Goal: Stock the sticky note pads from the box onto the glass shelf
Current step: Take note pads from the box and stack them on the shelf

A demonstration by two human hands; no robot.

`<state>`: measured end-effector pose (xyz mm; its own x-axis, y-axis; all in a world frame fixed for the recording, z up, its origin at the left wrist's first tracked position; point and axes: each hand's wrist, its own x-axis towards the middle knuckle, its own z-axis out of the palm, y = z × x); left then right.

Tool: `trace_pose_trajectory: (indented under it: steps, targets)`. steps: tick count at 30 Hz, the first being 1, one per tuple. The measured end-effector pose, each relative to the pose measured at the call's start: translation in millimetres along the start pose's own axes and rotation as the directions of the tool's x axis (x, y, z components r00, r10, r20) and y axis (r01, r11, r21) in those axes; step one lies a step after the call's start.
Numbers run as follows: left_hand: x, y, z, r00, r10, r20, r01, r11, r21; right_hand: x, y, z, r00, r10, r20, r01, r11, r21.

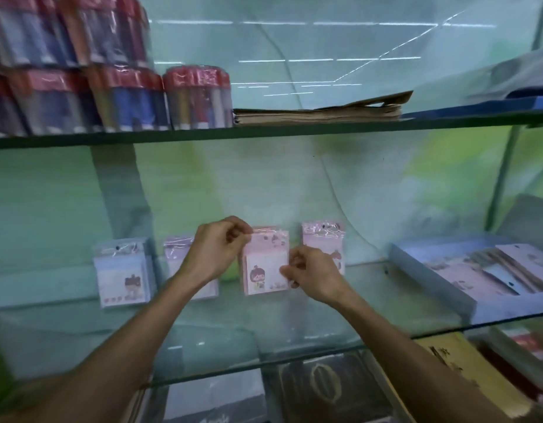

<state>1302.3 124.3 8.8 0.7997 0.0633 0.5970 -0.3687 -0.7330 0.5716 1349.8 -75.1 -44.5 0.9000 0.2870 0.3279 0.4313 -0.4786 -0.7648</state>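
Head view: both hands' fingers (pixel 239 235) pinch glossy rectangular pink pad (pixel 265 264)

This looks like a stationery shop. Glass shelves (pixel 264 134) are mounted in tiers against a pale green wall. Wrapped bundles of pens (pixel 197 99) with red tops are stacked on the upper shelf, packaged sticky note pads (pixel 122 273) stand in a row facing outward, and a blue box (pixel 441 280) of more stock sits beside them.

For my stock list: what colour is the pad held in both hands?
Pink, with a cartoon girl; the pad shows in the head view.
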Motion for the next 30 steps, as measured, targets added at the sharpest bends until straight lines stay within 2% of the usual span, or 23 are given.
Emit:
trace_pose_trajectory:
  steps: [4, 7, 11, 14, 18, 25, 30]
  targets:
    - [-2, -12, 2, 0.999, 0.039, -0.019, -0.036, 0.990, 0.139, 1, -4, 12, 0.999, -0.006, -0.052, 0.001, 0.996, -0.086]
    - [-1, -17, 4, 0.992, 0.123, -0.025, -0.114, 0.968, 0.224, 1, -6, 14, 0.997, -0.019, -0.068, 0.010, 0.991, -0.133]
    - [-1, -15, 8, 0.975, 0.204, -0.087, -0.176, 0.951, 0.254, -4, -5, 10, 0.996, -0.056, -0.076, 0.040, 0.980, -0.196]
    - [-3, -2, 17, 0.967, 0.209, -0.147, -0.192, 0.974, 0.125, -10, -2, -7, 0.991, -0.091, -0.103, 0.067, 0.973, -0.221]
    - [-7, 23, 46, 0.978, 0.149, -0.145, -0.163, 0.982, -0.092, -21, 7, -46, 0.978, -0.115, -0.176, 0.081, 0.978, -0.192]
    - [-7, 72, 119, 0.995, 0.066, 0.080, -0.024, 0.897, -0.441, -46, 33, -136, 0.924, -0.102, -0.369, -0.009, 0.958, -0.286]
    - [-6, 104, 177, 0.977, 0.070, 0.202, 0.046, 0.854, -0.519, -59, 63, -195, 0.905, -0.082, -0.418, -0.104, 0.909, -0.403]
